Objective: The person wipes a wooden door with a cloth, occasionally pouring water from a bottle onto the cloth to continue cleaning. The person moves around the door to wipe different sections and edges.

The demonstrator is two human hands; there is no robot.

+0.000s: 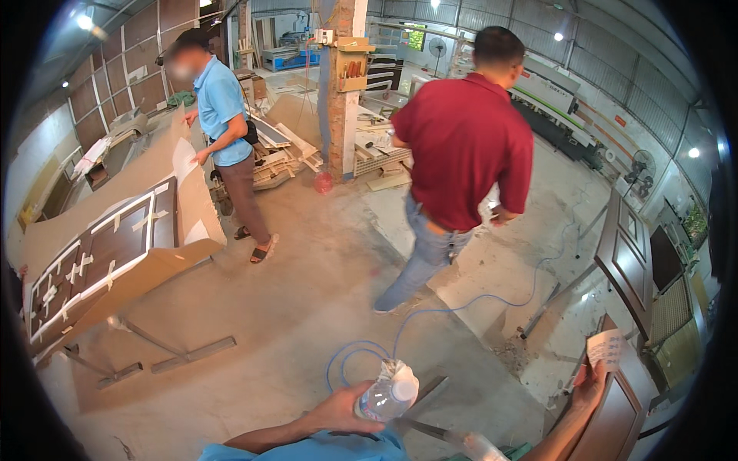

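Dusty concrete workshop floor [307, 307] spreads out, a blue air hose [430, 323] looping at twelve o'clock. Left hand [342, 409] wraps closed around a clear plastic water bottle [388, 393]; right hand [590, 382], at three o'clock, pinches a white paper sheet [606, 349] against a brown wooden door panel [615, 419]. A loose grip could drop the bottle, wetting the paper.

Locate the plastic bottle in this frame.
In the head view, the plastic bottle sits at bottom centre, gripped in the left hand, just below the blue hose looped on the floor.

Dusty concrete floor [307, 307], brick pillar [338, 100], corrugated metal walls [615, 69], bright ceiling lamps [558, 36]
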